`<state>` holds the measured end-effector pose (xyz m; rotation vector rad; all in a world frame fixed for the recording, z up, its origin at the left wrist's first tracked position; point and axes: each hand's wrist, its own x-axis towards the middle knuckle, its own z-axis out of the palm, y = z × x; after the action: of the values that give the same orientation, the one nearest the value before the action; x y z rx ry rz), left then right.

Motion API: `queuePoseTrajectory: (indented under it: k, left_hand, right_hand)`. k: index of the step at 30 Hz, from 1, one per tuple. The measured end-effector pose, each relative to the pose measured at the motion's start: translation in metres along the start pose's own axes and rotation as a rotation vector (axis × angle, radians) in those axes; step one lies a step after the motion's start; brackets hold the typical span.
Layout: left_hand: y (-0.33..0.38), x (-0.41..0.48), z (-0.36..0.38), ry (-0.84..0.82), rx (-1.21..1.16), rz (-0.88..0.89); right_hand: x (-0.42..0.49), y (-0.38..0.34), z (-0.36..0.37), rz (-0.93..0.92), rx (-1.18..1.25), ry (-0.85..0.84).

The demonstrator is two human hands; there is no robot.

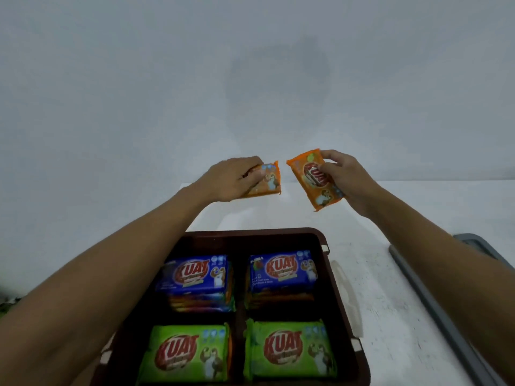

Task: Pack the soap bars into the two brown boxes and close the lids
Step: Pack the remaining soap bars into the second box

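a person's two bare arms reach forward over a white table (pixel 390 288). the left hand (pixel 231 179) grips an orange-wrapped soap bar (pixel 267 181) from above, fingers curled over its left part. the right hand (pixel 344 176) pinches a second orange soap bar (pixel 316 181) by its right edge, so it hangs tilted. both bars are held up beyond the far edge of an open brown box (pixel 334 274) that sits near the viewer. its four compartments hold stacks of soap bars, blue packs (pixel 282 270) on top in the far two and green packs (pixel 287 351) in the near two. a grey lid-like edge (pixel 446 316) lies at the right. to do this step well, each bar probably needs bringing back toward the viewer, turning flat and lowering squarely onto a stack, so the pile stays low enough for a lid.
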<state>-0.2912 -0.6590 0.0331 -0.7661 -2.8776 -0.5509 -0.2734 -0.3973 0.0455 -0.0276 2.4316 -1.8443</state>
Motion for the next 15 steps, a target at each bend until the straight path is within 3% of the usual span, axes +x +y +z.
queuePoseTrajectory:
  k: [3,15]
  left_hand:
    - [0.01,-0.022,-0.017,0.08,-0.144,-0.032]
    - [0.046,-0.134,-0.058,-0.114,-0.542,-0.167]
  right_hand:
    - [-0.028,-0.016,0.008,-0.024,-0.031,-0.001]
    - [-0.135,-0.037,0.041,-0.053,-0.16,-0.131]
